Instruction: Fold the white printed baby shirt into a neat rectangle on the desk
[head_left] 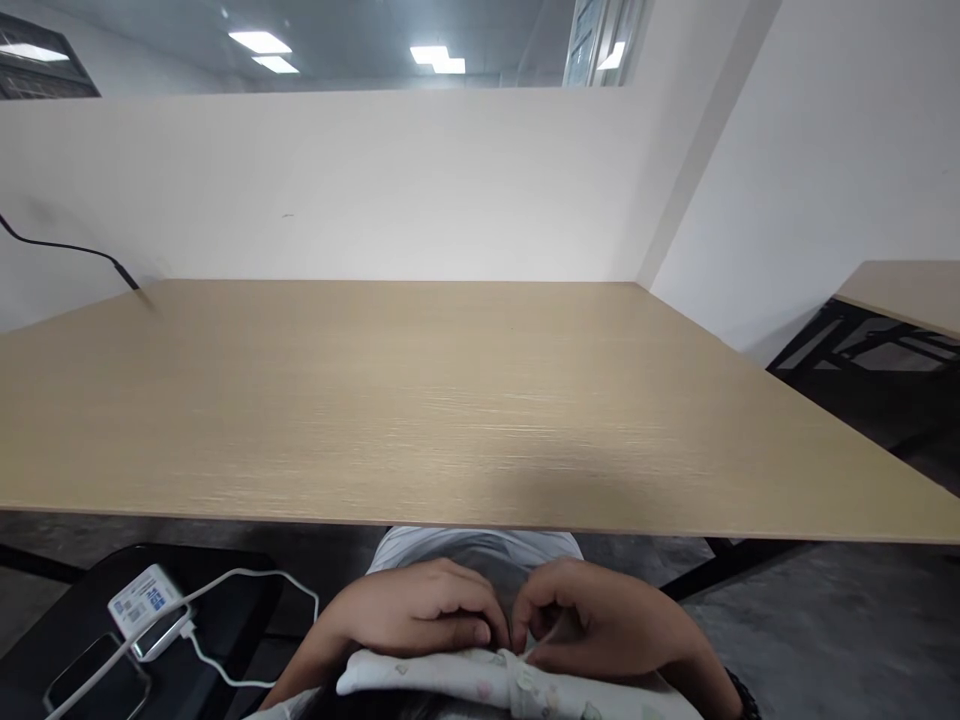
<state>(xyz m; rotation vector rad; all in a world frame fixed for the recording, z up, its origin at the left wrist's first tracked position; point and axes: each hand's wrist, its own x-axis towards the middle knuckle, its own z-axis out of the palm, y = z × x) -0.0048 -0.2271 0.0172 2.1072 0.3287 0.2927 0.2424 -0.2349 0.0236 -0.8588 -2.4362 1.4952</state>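
Observation:
A white cloth with a small faded print [442,675] lies bunched in a long roll close to my body, with a band or fold across it near the middle. My left hand [431,607] rests just above the roll with its fingers curled in and the thumb against them; whatever it pinches is hidden. Facing it, my right hand [607,620] is bent with thumb and forefinger closing on a pale bit of the cloth. The fingertips of both hands almost meet over my lap, below the front edge of the table.
The light wooden table [420,390] spans the view ahead, with a white partition [405,185] behind it. On a black seat [225,590] at lower left lie a white power bank [150,605], a phone [97,680] and a white cable [247,572]. A black cable [67,246] hangs at far left.

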